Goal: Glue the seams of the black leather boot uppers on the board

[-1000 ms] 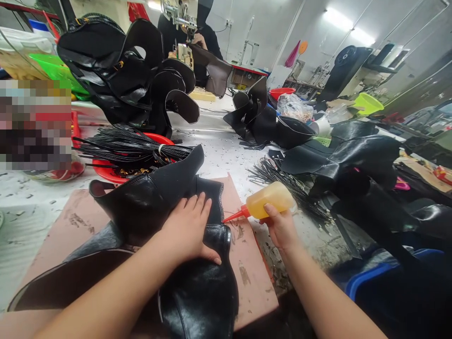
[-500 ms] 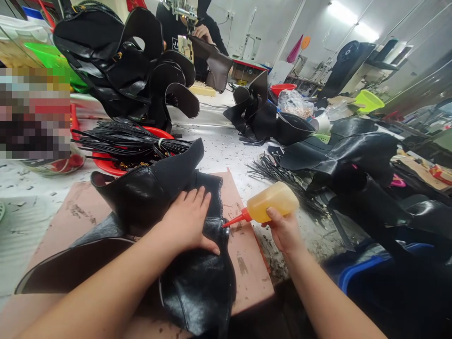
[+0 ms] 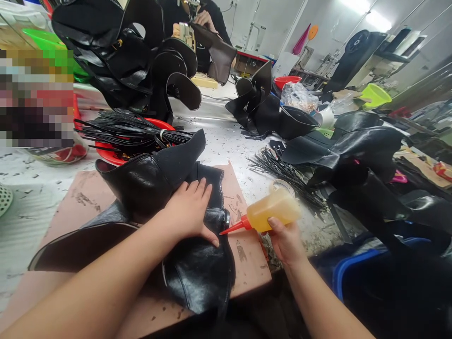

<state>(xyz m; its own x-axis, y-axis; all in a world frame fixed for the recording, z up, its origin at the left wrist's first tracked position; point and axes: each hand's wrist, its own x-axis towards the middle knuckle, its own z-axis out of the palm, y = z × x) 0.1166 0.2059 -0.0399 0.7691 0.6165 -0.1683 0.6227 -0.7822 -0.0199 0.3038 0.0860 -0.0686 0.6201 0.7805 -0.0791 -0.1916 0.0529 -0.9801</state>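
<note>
My left hand (image 3: 190, 212) lies flat with its fingers spread on a black leather piece (image 3: 197, 278), pressing it against a pink board (image 3: 243, 259). In my right hand (image 3: 287, 240) is a squeeze bottle (image 3: 271, 212) of yellowish liquid, tilted so its red nozzle points left. The nozzle tip is at the leather, close to my left thumb and beside the seam; whether it touches cannot be made out. Part of the leather is folded up behind my left hand.
A red basin (image 3: 109, 153) holds bundled black cords (image 3: 141, 129). Braided cords (image 3: 282, 169) and a tape roll (image 3: 282, 187) lie beyond the bottle. Black leather pieces (image 3: 342, 146) are heaped at right, above a blue bin (image 3: 353, 263). Across the table a person (image 3: 208, 19) works at a sewing machine.
The bottle's nozzle tip has moved down along the seam and slightly left, toward my left thumb. My left hand stays spread on the leather. The whole view has shifted a little.
</note>
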